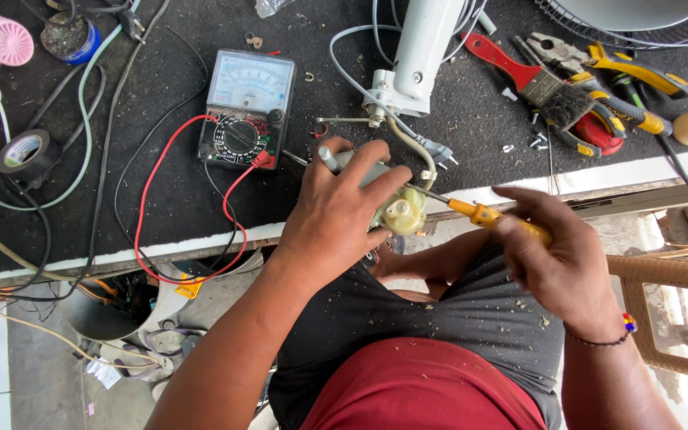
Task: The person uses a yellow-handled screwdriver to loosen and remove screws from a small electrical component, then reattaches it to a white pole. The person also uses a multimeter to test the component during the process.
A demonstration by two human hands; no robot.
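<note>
Motor (398,209), a small grey unit with a pale yellow gear housing, sits in the left hand (342,211), fingers wrapped over its top, just off the table (161,199) edge above the lap. Right hand (560,255) is closed around a yellow screwdriver (479,213), tip touching the motor. Beyond lie a multimeter (244,107) with red lead, a white fan neck (416,60), a brush (531,80) and pliers (615,68), crowding the table.

Bare forearms, dust-flecked dark grey shirt, red shorts, beaded bracelet on right wrist
</note>
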